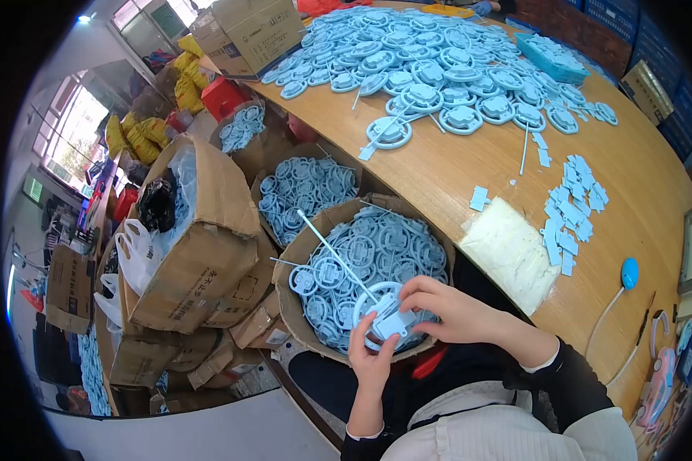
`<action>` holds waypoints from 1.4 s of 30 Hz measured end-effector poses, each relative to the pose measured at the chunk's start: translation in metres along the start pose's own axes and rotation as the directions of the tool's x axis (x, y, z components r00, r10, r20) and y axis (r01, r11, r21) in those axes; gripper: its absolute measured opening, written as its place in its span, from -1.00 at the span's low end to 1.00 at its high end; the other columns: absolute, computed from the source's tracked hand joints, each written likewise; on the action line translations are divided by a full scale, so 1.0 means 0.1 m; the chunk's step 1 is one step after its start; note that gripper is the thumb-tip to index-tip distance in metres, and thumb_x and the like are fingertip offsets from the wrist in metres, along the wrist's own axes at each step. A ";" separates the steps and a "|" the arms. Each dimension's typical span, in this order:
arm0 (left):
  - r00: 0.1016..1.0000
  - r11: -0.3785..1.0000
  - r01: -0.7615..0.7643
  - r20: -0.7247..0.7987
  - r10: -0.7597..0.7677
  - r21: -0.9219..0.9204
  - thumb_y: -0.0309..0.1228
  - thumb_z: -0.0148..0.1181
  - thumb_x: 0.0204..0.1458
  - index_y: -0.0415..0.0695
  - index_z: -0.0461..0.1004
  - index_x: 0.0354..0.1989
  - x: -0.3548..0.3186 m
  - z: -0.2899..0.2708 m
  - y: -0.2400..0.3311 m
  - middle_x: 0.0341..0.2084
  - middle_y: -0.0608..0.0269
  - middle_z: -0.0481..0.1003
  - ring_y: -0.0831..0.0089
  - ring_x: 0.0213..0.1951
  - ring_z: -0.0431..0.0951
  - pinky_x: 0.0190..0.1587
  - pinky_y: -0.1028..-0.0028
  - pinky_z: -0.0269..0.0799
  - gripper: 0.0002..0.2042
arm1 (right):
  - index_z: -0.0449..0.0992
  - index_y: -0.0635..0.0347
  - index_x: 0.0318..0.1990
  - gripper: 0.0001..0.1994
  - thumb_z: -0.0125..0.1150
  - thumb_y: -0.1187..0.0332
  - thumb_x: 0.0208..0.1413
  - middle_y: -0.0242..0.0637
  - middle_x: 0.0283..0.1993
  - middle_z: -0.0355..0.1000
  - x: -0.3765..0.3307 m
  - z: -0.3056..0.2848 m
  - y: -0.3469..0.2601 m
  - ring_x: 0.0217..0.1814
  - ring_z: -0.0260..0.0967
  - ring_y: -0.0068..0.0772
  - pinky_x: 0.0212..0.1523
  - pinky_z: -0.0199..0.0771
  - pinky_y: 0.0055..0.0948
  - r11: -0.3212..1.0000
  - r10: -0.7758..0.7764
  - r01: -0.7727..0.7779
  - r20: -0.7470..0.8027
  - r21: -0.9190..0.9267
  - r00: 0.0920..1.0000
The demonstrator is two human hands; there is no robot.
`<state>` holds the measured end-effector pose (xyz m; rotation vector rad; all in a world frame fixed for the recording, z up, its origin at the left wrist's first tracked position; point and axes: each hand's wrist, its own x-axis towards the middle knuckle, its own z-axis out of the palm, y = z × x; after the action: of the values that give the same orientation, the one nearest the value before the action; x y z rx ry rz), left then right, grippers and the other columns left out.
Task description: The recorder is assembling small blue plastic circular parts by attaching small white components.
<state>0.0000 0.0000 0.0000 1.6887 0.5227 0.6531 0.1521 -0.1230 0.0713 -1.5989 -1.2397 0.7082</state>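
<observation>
At 6 o'clock, above the nearest cardboard box (pixel 300 253) of blue parts, left hand (pixel 370 355) and right hand (pixel 446 307) both pinch one blue plastic ring part (pixel 384 315), sprue rod (pixel 334 252) sticking toward 11. More parts piled on surface (pixel 454 173) at 12.

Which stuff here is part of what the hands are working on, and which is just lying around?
In use:
left hand
right hand
blue ring part held in both
box of parts below
pile of parts on table
small tabs

Lying about:
white pad
blue puck
side boxes
yellow bags
</observation>
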 end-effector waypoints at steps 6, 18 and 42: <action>0.994 0.994 -0.110 -0.020 0.110 -0.010 -0.58 0.22 -0.21 -0.24 0.27 -0.05 0.01 0.00 0.05 -0.21 0.24 0.35 0.55 -0.29 0.39 -0.27 0.60 0.34 -0.54 | 0.42 0.21 -0.37 -0.76 0.27 0.53 -0.29 -0.28 -0.26 0.31 0.00 -0.03 0.03 -0.14 0.28 -0.30 -0.19 0.31 -0.42 0.945 -0.266 0.238 -0.106 -0.226 0.958; 1.000 0.990 -0.024 -0.018 0.022 -0.142 -0.61 0.18 -0.23 -0.24 0.30 -0.10 0.01 0.01 0.19 -0.29 0.25 0.35 0.56 -0.32 0.37 -0.29 0.61 0.32 -0.58 | 0.36 0.21 -0.22 -0.57 0.35 0.46 -0.35 -0.22 -0.16 0.24 -0.04 0.02 0.06 -0.13 0.29 -0.31 -0.14 0.32 -0.45 0.977 -0.170 0.111 -0.347 -0.184 0.922; 0.904 0.910 0.310 0.382 -0.192 -0.275 -0.51 -0.01 0.01 -0.26 0.05 0.11 0.02 0.11 -0.11 -0.03 0.04 0.24 0.35 -0.20 0.42 -0.21 0.43 0.39 -0.54 | 0.39 0.31 -0.25 -0.60 0.26 0.23 -0.23 -0.25 -0.39 0.39 -0.39 -0.48 0.28 -0.48 0.36 -0.48 -0.50 0.37 -0.49 0.581 0.611 -0.432 -0.018 0.690 0.792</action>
<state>0.0088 -0.0046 -0.0126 1.3456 0.3479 0.2235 0.1923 -0.1770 0.0599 -1.3670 -0.2067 1.1238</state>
